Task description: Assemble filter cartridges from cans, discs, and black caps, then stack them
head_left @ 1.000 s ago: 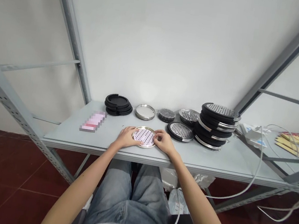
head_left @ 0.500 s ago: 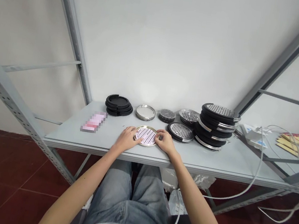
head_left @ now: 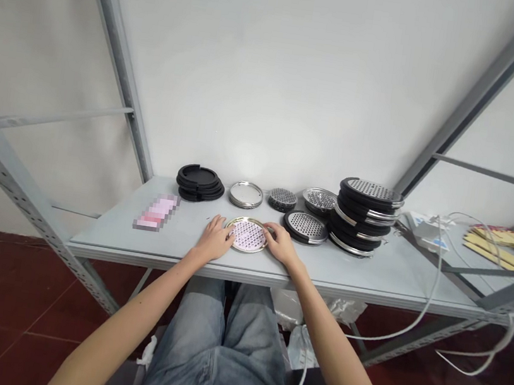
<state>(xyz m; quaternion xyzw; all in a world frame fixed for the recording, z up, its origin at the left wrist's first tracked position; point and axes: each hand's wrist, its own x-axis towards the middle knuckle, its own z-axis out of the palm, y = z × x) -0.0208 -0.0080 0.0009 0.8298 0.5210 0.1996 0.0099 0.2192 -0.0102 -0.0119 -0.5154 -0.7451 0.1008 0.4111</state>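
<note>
A round perforated plate point(head_left: 248, 234) lies inside a shiny metal ring point(head_left: 247, 251) near the front edge of the table, reflecting a pinkish light. On its left side, my left hand point(head_left: 215, 239) grips the ring, with the thumb over the rim. My right hand point(head_left: 279, 244) is closed at the opposite side, its fingertips on the rim. Just right of that hand lies a finished-looking black-edged perforated disc point(head_left: 306, 226). Behind the ring are a stack of bare metal rings point(head_left: 246, 195) and a small pile of perforated plates point(head_left: 283, 198).
Black round holders point(head_left: 200, 182) are piled at the back left. A phone-like blurred object point(head_left: 156, 212) lies at the left. A tall stack of black-edged discs point(head_left: 366, 217) and a metal dish point(head_left: 319, 199) stand right. A white cable point(head_left: 430, 306) hangs over the table's front edge.
The hole pattern on the plate between my hands looks different, as if the plate has shifted. My left fingers have spread slightly. The whole view has moved a little.
</note>
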